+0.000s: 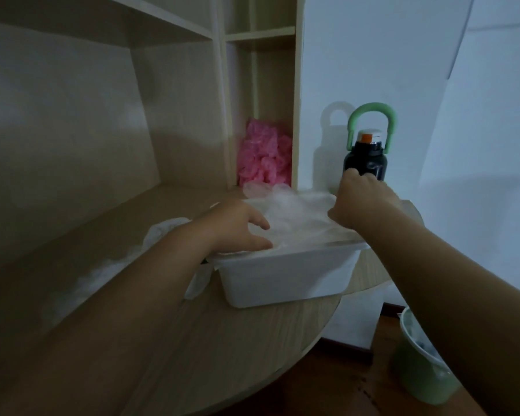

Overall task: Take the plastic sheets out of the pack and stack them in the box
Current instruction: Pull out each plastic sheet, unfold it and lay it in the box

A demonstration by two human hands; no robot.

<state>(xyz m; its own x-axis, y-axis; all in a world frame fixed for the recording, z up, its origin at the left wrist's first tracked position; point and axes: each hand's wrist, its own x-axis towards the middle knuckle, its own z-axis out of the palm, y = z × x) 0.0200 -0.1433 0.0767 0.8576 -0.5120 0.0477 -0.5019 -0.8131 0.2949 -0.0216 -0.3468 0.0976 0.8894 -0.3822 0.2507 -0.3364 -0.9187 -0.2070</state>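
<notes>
A white plastic box [285, 280] stands on the wooden desk near its rounded right end. Clear plastic sheets [294, 217] fill the box and pile above its rim. My left hand [240, 226] rests on the near left part of the pile with fingers spread. My right hand [364, 202] is over the far right side of the box with curled fingers; whether it holds a sheet I cannot tell. A crumpled clear plastic pack [165, 232] lies on the desk left of the box, partly hidden by my left forearm.
A black bottle [370, 163] with a green handle stands behind the box by the wall. Pink plastic items [264, 154] fill a narrow shelf compartment. A green bin [421, 361] sits on the floor at lower right. The desk edge [318, 334] curves just right of the box.
</notes>
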